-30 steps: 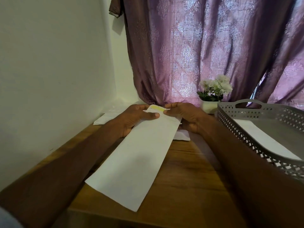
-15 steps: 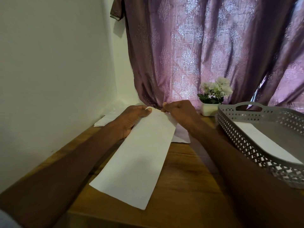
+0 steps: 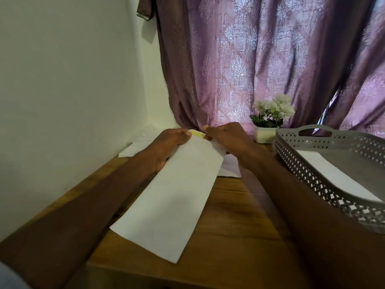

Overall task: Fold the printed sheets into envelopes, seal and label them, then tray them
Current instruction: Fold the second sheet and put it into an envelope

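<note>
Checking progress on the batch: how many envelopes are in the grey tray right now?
1. A single white envelope lies flat on the floor of the grey tray. The tray's right part is out of frame, so more may be hidden.

Probably a home: purple patterned curtain (image 3: 260,65), small potted flowers (image 3: 270,113), wooden table (image 3: 239,226) against a white wall (image 3: 62,80).

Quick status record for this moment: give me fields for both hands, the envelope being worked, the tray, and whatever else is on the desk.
left hand: grips the far end of the envelope, thumb on top
right hand: pinches the far end beside the yellow strip
envelope: long, white, held lengthwise over the wooden desk
yellow strip: shows at the far end, between the thumbs
tray: grey, perforated, at the right; one white envelope inside
loose papers: far left of the desk, by the wall
flower pot: behind the tray, by the curtain
</note>
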Available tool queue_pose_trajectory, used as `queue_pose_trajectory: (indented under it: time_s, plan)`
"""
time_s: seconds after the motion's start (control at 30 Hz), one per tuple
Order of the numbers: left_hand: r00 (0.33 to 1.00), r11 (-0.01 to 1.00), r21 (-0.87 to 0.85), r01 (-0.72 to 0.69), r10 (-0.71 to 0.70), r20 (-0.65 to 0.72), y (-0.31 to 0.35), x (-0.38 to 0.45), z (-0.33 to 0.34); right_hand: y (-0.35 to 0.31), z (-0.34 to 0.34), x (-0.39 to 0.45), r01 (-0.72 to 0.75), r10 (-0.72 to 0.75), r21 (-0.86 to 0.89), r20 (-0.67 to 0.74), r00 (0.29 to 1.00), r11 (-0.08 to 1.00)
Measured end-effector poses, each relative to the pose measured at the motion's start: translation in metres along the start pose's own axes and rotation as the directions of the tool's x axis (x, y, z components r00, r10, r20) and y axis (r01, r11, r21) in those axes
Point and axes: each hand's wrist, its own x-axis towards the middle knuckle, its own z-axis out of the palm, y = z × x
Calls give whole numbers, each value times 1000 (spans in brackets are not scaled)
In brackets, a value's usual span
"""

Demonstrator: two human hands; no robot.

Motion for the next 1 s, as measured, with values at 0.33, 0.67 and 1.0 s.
queue_pose_trajectory:
  time_s: [0.33,0.67,1.0]
  plan:
    - [989,998,46,33,-39,145,-1,0,-5,1,-5,-4,-65,63,55,34,997,996]
    - [988,996,73,-43,31,154,0,1,-4,-3,-2,-6,-77,77,-5,10,997,997]
    - [992,998,33,-48,44,121,3,-6,1,-11,-3,-11,-118,117,-56,-15,993,991]
